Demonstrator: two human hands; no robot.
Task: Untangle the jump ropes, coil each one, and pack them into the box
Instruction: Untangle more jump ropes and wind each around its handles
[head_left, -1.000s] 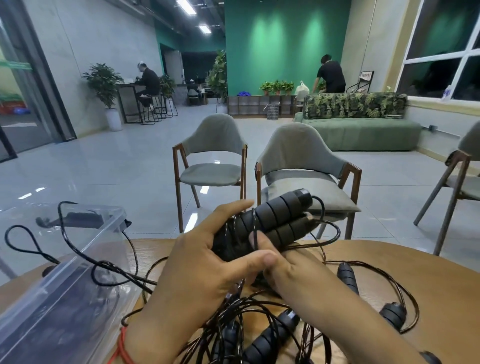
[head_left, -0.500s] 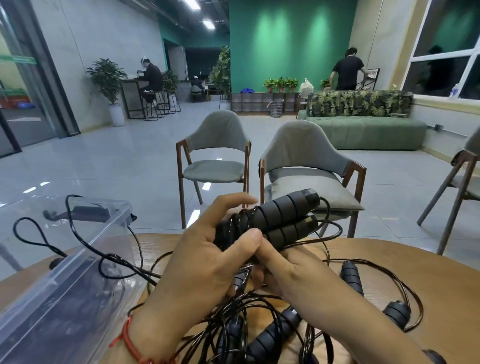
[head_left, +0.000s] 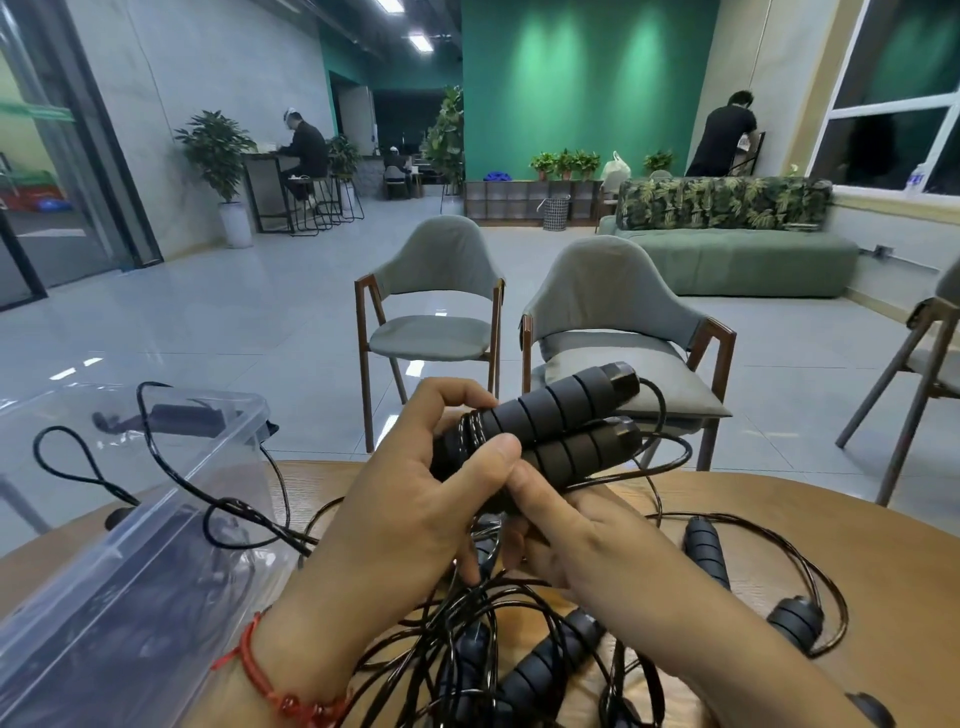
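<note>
Left hand (head_left: 415, 509): grip closed round the near ends of the pair of black ribbed foam jump-rope handles (head_left: 550, 421), thumb over the top and fingers curled behind. The handles lie side by side, raised above the round wooden worktop (head_left: 779, 519), caps pointing up and to the right. A few turns of thin black cord (head_left: 471, 427) are wrapped round them just by the left fingers. More cord exits the caps, loops right and runs back under the pair.

Right hand (head_left: 582, 540): grip closed on the same pair from below, thumb against the lower handle and touching the left thumb. Its fingers are curled underneath and mostly hidden.

Red string bracelet (head_left: 265, 675) on the left wrist.

Beneath both hands on the worktop is a tangled heap of black cords (head_left: 467, 623) with another ribbed handle (head_left: 545, 660) lying in it. Two more loose black handles (head_left: 706, 551) sit to the right, near each other but apart.

Clear plastic box (head_left: 130, 545) on the worktop's left side. Cord loops hang over its rim. Something dark is inside, too blurred to identify.

Two grey upholstered chairs (head_left: 436, 291) stand beyond the worktop.
</note>
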